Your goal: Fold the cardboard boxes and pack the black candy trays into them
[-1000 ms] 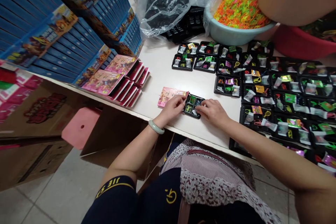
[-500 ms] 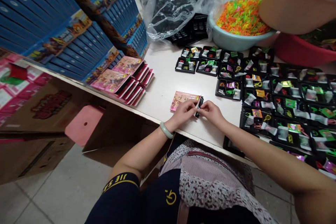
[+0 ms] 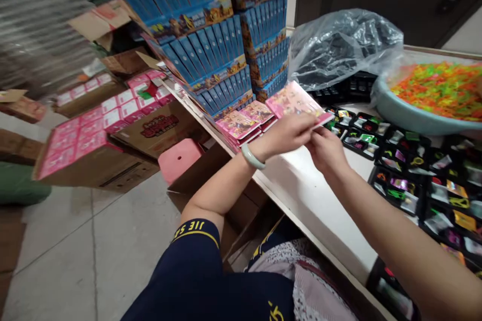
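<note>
Both of my hands hold one flat pink box (image 3: 295,102) raised above the white table (image 3: 312,195). My left hand (image 3: 289,134), with a pale green bangle on the wrist, grips the box's near edge from below. My right hand (image 3: 327,149) pinches the box's right end. The black tray seen earlier is hidden, apparently inside the box. Just left of the lifted box lie stacks of similar pink boxes (image 3: 241,123) on the table.
Tall stacks of blue boxes (image 3: 211,35) rise at the back left. Several black trays of small toys (image 3: 410,170) cover the right side, behind them a basin of orange and green pieces (image 3: 433,93) and a plastic bag (image 3: 339,47). Cartons and a pink stool (image 3: 178,158) stand on the floor.
The black tray slid into the pink box, and both hands lifted the box off the table toward the pink stacks. My head turned left.
</note>
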Available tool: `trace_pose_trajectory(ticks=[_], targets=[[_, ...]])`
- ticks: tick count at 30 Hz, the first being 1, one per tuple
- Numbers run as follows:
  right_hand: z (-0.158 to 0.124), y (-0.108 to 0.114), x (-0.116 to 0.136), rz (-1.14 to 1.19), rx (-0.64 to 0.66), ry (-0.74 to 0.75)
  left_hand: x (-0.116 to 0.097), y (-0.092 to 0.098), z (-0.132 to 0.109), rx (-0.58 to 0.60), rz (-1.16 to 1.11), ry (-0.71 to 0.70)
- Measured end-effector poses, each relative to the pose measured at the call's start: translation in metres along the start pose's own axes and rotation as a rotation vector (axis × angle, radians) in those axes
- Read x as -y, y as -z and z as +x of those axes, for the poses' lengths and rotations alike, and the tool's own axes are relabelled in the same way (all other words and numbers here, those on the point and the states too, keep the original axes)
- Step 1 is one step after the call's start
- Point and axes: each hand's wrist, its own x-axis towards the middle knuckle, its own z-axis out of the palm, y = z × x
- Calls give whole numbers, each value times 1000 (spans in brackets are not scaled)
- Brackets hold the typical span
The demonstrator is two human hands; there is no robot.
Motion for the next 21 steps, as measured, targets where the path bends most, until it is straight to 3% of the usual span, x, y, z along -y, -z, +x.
trace_pose_trajectory(ticks=[3, 5, 8, 11, 15, 19, 21], targets=[[45, -49, -12, 33, 97, -129, 38, 45, 0, -51, 133, 118], [62, -69, -22, 45, 100, -277, 63, 63, -6, -39, 166, 196], [70, -81, -35, 44, 75, -406, 92, 75, -20, 9, 198, 270], [64, -76, -33, 9, 92, -436, 104, 76, -30, 8, 228, 330], [42, -34, -3, -120, 119, -377, 95, 80, -33, -83, 244, 343], [-1, 45, 47, -274, 26, -250, 73, 85, -30, -232, 455, 372], [-33, 87, 75, -318, -107, -158, 62, 83, -25, -153, 545, 310]])
